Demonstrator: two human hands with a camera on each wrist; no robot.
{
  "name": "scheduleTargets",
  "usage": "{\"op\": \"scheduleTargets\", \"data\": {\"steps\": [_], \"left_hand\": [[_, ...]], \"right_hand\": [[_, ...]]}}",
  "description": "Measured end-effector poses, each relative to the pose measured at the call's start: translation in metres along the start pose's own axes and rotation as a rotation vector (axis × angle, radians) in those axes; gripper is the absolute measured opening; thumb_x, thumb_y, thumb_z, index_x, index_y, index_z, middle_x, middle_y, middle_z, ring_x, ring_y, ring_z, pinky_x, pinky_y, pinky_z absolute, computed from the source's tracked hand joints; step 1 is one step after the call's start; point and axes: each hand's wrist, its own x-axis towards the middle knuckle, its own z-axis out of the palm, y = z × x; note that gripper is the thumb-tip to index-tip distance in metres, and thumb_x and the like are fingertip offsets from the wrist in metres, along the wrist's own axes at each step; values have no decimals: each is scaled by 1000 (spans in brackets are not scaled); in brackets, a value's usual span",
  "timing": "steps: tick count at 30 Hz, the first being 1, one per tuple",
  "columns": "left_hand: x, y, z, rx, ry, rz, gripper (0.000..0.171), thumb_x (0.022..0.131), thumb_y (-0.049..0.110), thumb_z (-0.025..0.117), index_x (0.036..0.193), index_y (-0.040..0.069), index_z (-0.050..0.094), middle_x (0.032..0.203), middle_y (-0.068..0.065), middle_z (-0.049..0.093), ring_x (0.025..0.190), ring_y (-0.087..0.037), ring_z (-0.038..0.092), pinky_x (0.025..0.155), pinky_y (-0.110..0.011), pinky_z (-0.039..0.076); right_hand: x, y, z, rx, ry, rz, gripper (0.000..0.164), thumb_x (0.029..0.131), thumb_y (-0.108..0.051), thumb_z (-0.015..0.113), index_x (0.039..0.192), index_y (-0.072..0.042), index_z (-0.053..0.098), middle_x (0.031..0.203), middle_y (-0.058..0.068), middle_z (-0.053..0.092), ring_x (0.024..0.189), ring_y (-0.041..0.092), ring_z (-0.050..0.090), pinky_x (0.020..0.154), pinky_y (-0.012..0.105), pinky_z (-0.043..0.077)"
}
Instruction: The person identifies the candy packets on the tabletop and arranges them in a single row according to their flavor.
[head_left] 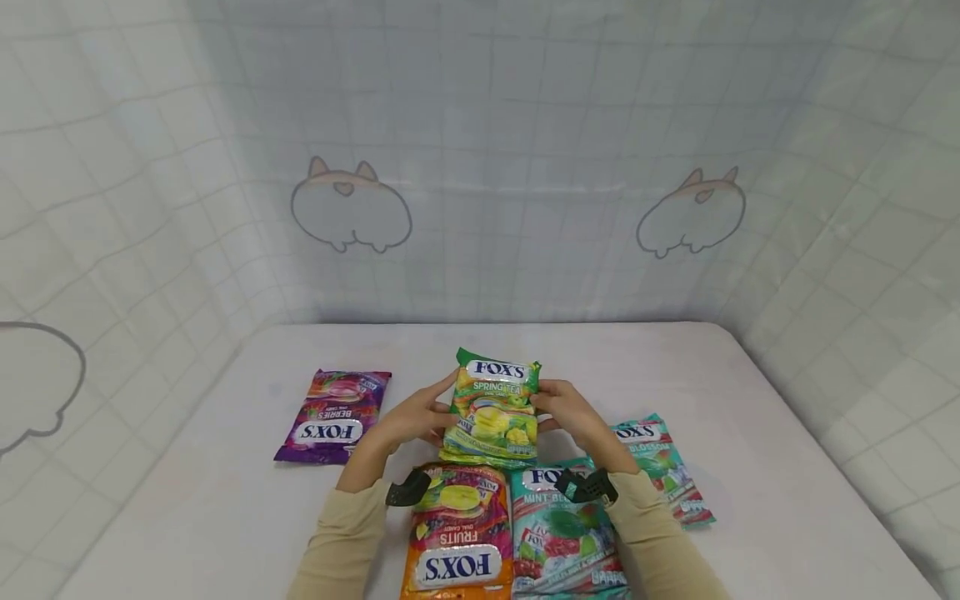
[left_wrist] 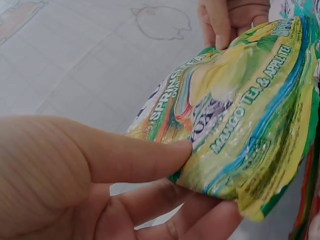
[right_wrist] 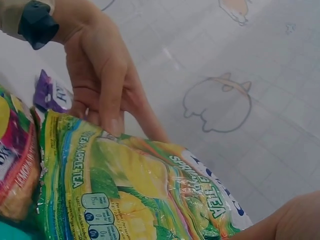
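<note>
Both hands hold a green and yellow Fox's Spring Tea candy bag by its two sides, its printed front facing up. My left hand grips the left edge; in the left wrist view the thumb presses on top with the fingers underneath. On the opposite edge my right hand pinches the bag; in the right wrist view part of that hand shows at the lower right corner. The bag's lower end is close to a red-orange Fruits bag and a teal Mint Blossom bag, lying side by side.
A purple Berries candy bag lies to the left on the white table. Another teal Mint Blossom bag lies to the right, partly behind the right forearm. White patterned sheeting surrounds the table at the back and sides.
</note>
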Motion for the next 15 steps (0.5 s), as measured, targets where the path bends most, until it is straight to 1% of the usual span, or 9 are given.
{"op": "scheduleTargets", "data": {"steps": [3, 6, 8, 10, 11, 12, 13, 14, 15], "left_hand": [[-5, -2, -3, -2, 25, -13, 76, 95, 4, 58, 156, 11, 12, 110, -24, 65, 80, -29, 66, 66, -44, 56], [-11, -6, -8, -4, 51, -26, 75, 95, 4, 58, 155, 9, 14, 113, -25, 65, 82, -29, 67, 67, -43, 57], [-16, -8, -13, 20, 93, -41, 71, 94, 5, 59, 154, 5, 20, 113, -25, 65, 80, -29, 67, 66, -42, 56], [-21, -11, -20, 55, 146, -65, 66, 94, 6, 61, 150, -1, 28, 112, -25, 65, 81, -28, 67, 67, -41, 56], [-23, -13, -24, 72, 173, -83, 63, 93, 7, 62, 148, -4, 32, 113, -25, 65, 81, -27, 67, 68, -41, 57], [-26, -15, -28, 85, 205, -106, 60, 92, 8, 63, 145, -6, 37, 113, -25, 65, 80, -27, 67, 68, -40, 57], [-28, -16, -31, 97, 231, -121, 58, 92, 9, 64, 142, -8, 40, 113, -25, 65, 81, -26, 67, 68, -40, 57], [-31, -18, -35, 105, 254, -137, 56, 91, 9, 65, 139, -10, 43, 113, -25, 65, 82, -26, 67, 69, -40, 57], [-33, -20, -38, 111, 273, -150, 55, 91, 10, 65, 137, -11, 45, 113, -25, 65, 82, -26, 67, 69, -41, 57]], "right_hand": [[2, 0, 6, 16, -36, 14, 35, 100, -8, 48, 130, 11, 48, 105, 18, 61, 91, 27, 63, 73, 40, 55], [8, -1, 13, 23, -69, 26, 41, 95, -7, 57, 132, 10, 48, 107, 17, 63, 91, 25, 64, 74, 40, 56], [13, -3, 19, 13, -98, 18, 36, 93, -7, 61, 124, 8, 52, 103, 13, 63, 88, 24, 64, 74, 39, 56], [21, -6, 25, 6, -138, -2, 19, 92, -6, 63, 106, 5, 55, 89, 8, 59, 83, 23, 64, 74, 41, 56], [25, -6, 28, 9, -159, -10, 13, 92, -5, 63, 97, 2, 53, 81, 5, 54, 80, 22, 62, 75, 42, 55], [29, -7, 32, 3, -177, -23, 16, 93, -5, 62, 88, -1, 48, 75, 3, 47, 78, 21, 61, 75, 42, 55], [33, -8, 36, -4, -193, -30, 23, 93, -4, 62, 82, -4, 42, 70, 2, 40, 76, 21, 60, 75, 43, 55], [38, -8, 40, -5, -205, -37, 28, 93, -3, 62, 80, -6, 38, 68, 1, 34, 75, 21, 60, 75, 43, 56], [43, -9, 44, -7, -213, -39, 28, 93, -3, 62, 79, -6, 38, 67, 1, 32, 75, 20, 61, 75, 43, 56]]}}
